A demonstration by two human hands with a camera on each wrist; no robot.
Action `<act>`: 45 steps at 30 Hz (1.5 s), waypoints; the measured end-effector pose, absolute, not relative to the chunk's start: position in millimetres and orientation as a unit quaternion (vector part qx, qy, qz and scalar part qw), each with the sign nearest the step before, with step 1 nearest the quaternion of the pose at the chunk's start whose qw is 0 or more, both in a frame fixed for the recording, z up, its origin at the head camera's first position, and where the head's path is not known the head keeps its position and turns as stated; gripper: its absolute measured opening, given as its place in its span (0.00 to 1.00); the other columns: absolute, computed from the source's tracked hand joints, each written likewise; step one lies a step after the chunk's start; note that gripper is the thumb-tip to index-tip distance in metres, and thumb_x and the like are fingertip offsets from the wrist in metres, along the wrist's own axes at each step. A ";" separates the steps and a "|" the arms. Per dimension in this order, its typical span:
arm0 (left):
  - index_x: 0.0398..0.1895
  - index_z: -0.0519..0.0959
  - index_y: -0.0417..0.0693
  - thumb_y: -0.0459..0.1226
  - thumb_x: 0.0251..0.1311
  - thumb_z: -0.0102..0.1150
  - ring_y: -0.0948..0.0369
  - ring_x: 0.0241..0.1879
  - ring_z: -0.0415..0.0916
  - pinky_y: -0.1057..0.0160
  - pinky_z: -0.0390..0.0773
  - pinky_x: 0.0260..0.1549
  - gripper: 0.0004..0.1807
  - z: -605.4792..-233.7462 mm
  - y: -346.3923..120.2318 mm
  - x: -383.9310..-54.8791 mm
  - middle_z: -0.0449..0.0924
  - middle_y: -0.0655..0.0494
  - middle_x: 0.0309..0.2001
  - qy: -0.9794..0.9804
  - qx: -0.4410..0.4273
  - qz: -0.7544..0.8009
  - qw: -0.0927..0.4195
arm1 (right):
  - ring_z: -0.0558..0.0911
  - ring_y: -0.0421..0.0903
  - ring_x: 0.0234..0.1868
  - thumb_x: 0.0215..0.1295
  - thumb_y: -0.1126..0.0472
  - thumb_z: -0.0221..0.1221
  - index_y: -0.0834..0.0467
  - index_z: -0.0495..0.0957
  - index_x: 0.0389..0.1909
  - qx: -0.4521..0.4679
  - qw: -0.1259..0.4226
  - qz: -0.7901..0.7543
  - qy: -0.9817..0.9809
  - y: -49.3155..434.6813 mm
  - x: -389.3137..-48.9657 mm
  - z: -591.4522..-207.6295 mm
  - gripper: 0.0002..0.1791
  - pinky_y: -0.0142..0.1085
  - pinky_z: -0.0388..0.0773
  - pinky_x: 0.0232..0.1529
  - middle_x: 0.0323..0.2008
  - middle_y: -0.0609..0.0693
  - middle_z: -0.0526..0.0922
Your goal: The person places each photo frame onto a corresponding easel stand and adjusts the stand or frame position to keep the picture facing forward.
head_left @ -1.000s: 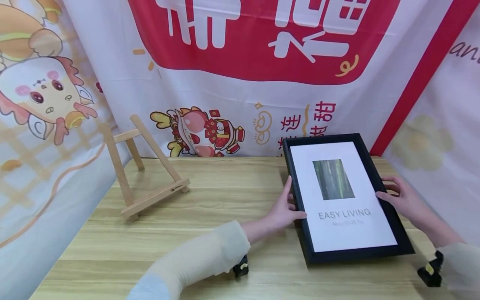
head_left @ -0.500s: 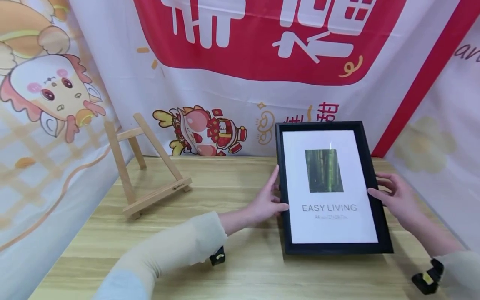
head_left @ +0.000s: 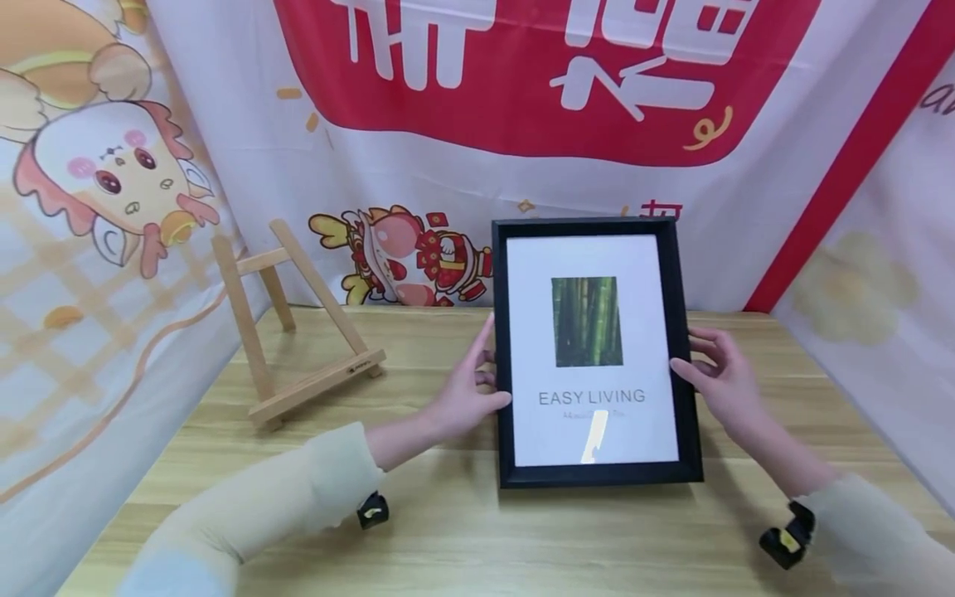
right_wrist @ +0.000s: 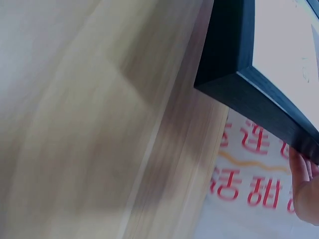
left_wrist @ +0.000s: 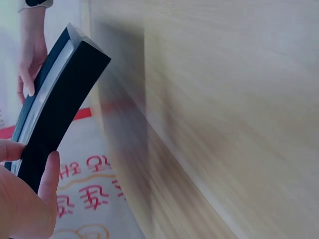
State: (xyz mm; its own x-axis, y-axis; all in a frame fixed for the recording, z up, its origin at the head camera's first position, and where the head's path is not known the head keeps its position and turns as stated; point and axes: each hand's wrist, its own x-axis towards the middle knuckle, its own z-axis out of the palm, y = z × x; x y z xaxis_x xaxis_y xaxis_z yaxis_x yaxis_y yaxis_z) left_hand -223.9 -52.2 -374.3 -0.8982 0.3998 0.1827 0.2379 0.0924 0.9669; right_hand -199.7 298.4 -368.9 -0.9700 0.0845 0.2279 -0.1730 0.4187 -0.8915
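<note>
A black picture frame [head_left: 597,381] is held upright and tilted back, its white sheet reading EASY LIVING below a small bamboo photo. My left hand [head_left: 464,396] grips its left side, thumb at the front edge and fingers reaching behind. On the opposite side my right hand [head_left: 724,381] holds it the same way, with the thumb on the front border. In both wrist views the frame's deep black side [left_wrist: 65,109] shows over a shadow on the tabletop. A wooden tabletop easel [head_left: 317,387] stands to the left, apart from both hands.
The wood-grain table [head_left: 448,539] runs back to a white and red printed cloth [head_left: 418,149]. Patterned cloths also hang on the left [head_left: 112,332] and right [head_left: 880,207]. Black devices [head_left: 787,537] sit at both wrists.
Both hands have carried the picture frame leftward, nearer the easel, and brought it from a slant to nearly straight. The easel stays in place on the table.
</note>
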 end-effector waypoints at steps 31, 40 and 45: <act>0.78 0.38 0.67 0.14 0.53 0.55 0.45 0.54 0.69 0.70 0.78 0.44 0.60 -356.2 -207.7 -205.1 0.49 0.47 0.74 0.801 0.181 0.555 -0.136 | 0.74 0.59 0.57 0.62 0.79 0.56 0.69 0.65 0.60 0.202 0.104 0.648 -0.727 129.6 -294.2 -357.6 0.24 0.41 0.75 0.56 0.58 0.64 0.73; 0.79 0.41 0.56 0.13 0.49 0.57 0.54 0.54 0.66 0.78 0.70 0.46 0.59 -336.7 -230.0 -206.7 0.54 0.46 0.71 0.825 0.172 0.478 -0.246 | 0.75 0.55 0.58 0.61 0.80 0.57 0.68 0.67 0.59 0.211 0.112 0.654 -0.718 85.4 -323.1 -340.6 0.24 0.39 0.76 0.55 0.57 0.63 0.74; 0.79 0.42 0.53 0.12 0.49 0.55 0.63 0.51 0.64 0.78 0.70 0.42 0.57 -334.5 -246.2 -209.2 0.62 0.43 0.65 0.811 0.167 0.487 -0.277 | 0.78 0.55 0.54 0.63 0.79 0.56 0.65 0.67 0.60 0.211 0.112 0.659 -0.713 60.7 -332.0 -331.2 0.24 0.39 0.77 0.54 0.56 0.62 0.76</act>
